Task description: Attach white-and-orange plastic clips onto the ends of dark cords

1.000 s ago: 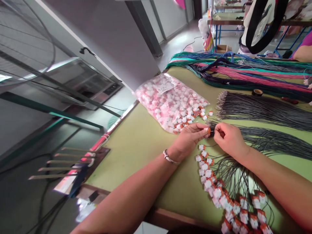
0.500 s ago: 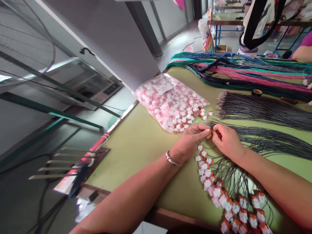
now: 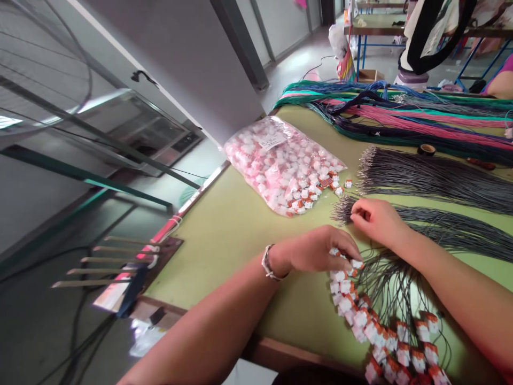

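My left hand is closed at the top of a curved row of wired connectors. A white-and-orange connector is at its thumb and fingertips, its wire trailing right. My right hand curls with thumb and fingers together at the metal-tipped ends of a dark grey wire bundle. What its fingertips pinch is hidden. Behind the hands lies a clear plastic bag of connectors, several spilling from its mouth. One loose connector sits apart.
A second dark wire bundle lies farther back, beside a roll of black tape. Long coloured wires stretch along the far edge. A pronged rack juts from the table's left edge. Another person's arm shows at far right.
My left hand has moved down and toward me, away from my right hand, bringing the connector to the row. My right hand has shifted slightly to the wire tips.
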### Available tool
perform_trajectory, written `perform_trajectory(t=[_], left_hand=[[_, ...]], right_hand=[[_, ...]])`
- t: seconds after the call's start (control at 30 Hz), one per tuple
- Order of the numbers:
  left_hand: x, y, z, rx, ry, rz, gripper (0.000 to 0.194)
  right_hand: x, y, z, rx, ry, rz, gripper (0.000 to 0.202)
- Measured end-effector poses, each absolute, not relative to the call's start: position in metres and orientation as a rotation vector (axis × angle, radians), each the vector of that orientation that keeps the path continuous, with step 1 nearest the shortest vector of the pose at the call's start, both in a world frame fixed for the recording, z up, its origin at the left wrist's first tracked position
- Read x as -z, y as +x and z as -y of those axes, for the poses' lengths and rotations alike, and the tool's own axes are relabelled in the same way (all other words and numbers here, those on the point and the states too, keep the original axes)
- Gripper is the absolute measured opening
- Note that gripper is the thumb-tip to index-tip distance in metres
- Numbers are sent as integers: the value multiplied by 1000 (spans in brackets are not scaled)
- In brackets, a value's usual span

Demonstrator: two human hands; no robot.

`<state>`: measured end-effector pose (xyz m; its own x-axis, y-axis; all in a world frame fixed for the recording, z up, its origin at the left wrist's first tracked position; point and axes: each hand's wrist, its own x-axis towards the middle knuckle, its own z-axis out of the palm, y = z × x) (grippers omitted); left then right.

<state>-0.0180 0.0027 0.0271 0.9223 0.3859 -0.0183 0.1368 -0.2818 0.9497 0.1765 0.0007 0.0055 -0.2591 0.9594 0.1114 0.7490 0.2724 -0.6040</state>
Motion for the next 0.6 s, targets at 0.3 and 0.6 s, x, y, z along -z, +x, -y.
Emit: perform_trajectory(t=[0.3, 0.6], left_hand=[[-28, -19, -16, -542, 2031, -941, 22], [-14, 28, -60, -262, 2445, -1731, 23]], right_hand=[[-3, 166, -1, -478, -1772, 2155, 13], [-5, 160, -8, -390, -1917, 2196, 24]])
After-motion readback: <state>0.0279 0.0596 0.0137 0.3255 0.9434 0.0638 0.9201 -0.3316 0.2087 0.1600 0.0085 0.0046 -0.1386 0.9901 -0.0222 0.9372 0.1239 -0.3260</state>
